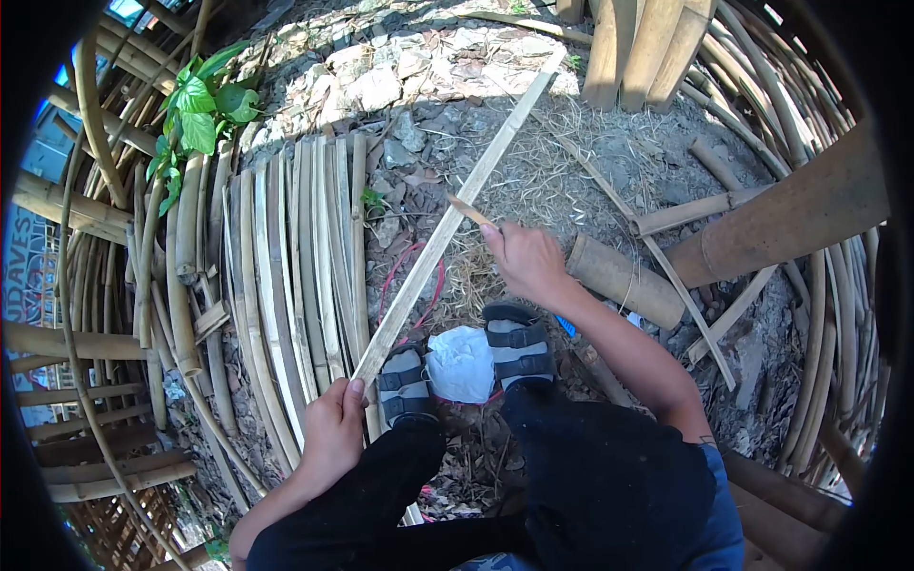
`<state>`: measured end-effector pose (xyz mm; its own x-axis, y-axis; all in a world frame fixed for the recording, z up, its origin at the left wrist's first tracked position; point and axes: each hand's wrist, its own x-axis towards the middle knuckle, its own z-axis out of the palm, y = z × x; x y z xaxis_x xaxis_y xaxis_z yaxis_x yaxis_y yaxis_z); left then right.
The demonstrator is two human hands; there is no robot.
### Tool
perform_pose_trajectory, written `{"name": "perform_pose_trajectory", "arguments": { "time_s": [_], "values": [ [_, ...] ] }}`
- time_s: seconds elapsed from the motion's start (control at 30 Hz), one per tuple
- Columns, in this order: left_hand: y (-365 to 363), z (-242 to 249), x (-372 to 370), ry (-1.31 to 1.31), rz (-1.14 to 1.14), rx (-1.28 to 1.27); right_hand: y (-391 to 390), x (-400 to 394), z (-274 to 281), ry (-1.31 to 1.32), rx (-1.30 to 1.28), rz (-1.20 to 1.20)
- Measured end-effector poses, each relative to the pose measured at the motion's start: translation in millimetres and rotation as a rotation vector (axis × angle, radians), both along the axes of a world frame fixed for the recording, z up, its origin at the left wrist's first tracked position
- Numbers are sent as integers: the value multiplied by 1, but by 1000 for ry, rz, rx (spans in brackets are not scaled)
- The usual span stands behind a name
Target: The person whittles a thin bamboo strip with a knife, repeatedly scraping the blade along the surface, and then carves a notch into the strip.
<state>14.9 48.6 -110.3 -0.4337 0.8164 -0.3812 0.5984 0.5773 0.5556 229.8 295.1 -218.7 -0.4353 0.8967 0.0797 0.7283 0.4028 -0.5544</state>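
My left hand (333, 428) is closed around the lower end of a long, pale bamboo strip (457, 209). The strip slants up and away to the right, over the ground. In my right hand (528, 257) is a knife (467, 209), its narrow brownish blade lying against or just over the strip near its middle. My fingers hide the knife's handle. Beneath the strip's lower half, a pink-red cord (433, 290) curls on the ground beside a crumpled white bag (461, 364) between my sandalled feet.
Split bamboo slats (295, 257) lie side by side at left. A thick bamboo pole (781, 209) and a short bamboo piece (624, 281) are at right. Upright bamboo posts (640, 52) stand at the back, near rubble (376, 86). A leafy plant (197, 109) grows at left.
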Motion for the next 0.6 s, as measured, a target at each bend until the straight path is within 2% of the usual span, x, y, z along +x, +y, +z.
{"name": "perform_pose_trajectory", "arguments": {
  "time_s": [0.13,0.23,0.6],
  "values": [
    [3,-1,3,-20,7,-2,-60,-17,23,104,-109,249],
    [1,-3,2,-15,-2,11,-107,-28,21,188,-57,442],
    [5,5,5,-39,19,10,-100,-35,15,149,31,372]
  ]
}}
